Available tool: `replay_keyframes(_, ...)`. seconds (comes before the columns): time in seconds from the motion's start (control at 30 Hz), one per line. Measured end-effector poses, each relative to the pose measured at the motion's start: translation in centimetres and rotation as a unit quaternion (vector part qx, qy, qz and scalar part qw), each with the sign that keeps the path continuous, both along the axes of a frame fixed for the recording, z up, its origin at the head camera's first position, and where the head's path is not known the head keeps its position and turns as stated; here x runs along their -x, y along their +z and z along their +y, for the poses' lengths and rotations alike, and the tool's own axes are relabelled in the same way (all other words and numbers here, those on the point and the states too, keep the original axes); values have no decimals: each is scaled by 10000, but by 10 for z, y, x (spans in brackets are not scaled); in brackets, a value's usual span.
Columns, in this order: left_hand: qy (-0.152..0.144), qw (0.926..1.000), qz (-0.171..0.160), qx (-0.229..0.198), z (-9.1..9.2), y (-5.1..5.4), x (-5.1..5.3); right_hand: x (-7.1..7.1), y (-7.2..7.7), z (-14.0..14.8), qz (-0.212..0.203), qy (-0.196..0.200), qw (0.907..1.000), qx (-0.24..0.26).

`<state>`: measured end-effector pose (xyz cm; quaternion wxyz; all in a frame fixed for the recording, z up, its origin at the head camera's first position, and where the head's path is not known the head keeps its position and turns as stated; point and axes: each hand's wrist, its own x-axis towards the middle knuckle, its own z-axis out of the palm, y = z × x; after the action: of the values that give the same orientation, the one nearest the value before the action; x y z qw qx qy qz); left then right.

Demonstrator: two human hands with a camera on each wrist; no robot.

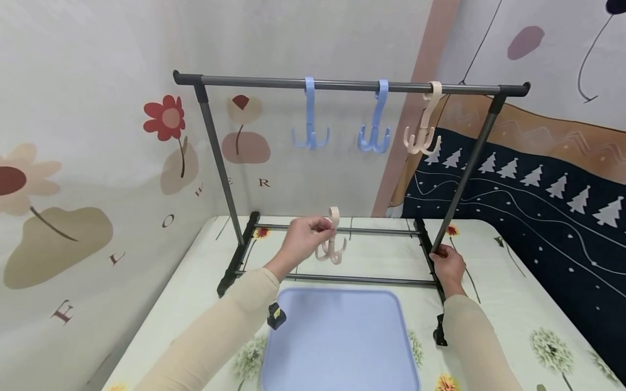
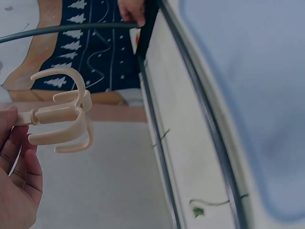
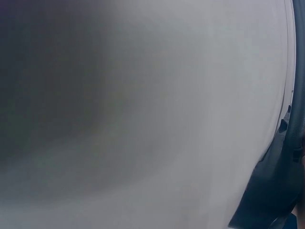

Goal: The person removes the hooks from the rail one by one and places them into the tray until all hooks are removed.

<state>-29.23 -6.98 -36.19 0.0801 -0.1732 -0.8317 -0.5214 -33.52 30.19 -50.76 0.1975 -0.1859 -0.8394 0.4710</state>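
My left hand pinches a beige four-pronged hanging hook by its stem, prongs downward, in front of the rack's lower rear bar. The left wrist view shows this hook's prongs close up, with my thumb and fingers on the stem. A dark grey metal rack stands on the table. From its top bar hang two blue hooks and another beige hook to their right. My right hand grips the foot of the rack's right post; the right wrist view is mostly a blurred pale surface.
A pale blue tray lies on the table in front of the rack. The flower-print tablecloth covers the table. Patterned cloth hangs rise behind and at both sides. The rack's black base feet run front to back.
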Motion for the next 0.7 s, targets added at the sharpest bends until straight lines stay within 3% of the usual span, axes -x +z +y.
replay_keyframes(0.33, -467, 9985, -134, 258, 27, -31, -9, -1, 0, 0, 0, -3, 10000, -24)
replay_keyframes(0.7, -626, 9971, -429, 90, 52, -58, -19, 0, -1, 1, -27, -20, 10000, 46)
